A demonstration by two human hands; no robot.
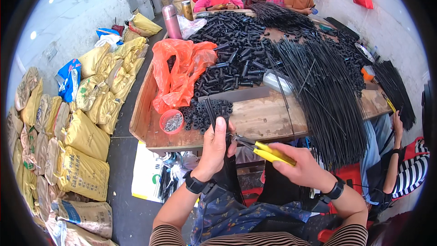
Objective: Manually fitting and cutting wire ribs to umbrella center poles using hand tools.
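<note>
My left hand (215,148) is closed around thin black rods (210,108) that stick up above the thumb at the table's front edge. In my right hand (304,166) are pliers with yellow handles (274,153). Their metal jaws reach to the fingertips of my left hand; whatever lies between the jaws is too small to make out. Just beyond my left hand lies a heap of short black tubular parts (195,115). Beside it sits a small round red dish (163,126) holding many tiny metal pieces.
A wooden table (255,118) bears a big pile of black tubes (241,54), long black rods (323,95) overhanging its front, an orange plastic bag (175,73) and a pink flask (171,20). Stuffed sacks (86,136) line the left wall. Several people sit around; one works close on my right.
</note>
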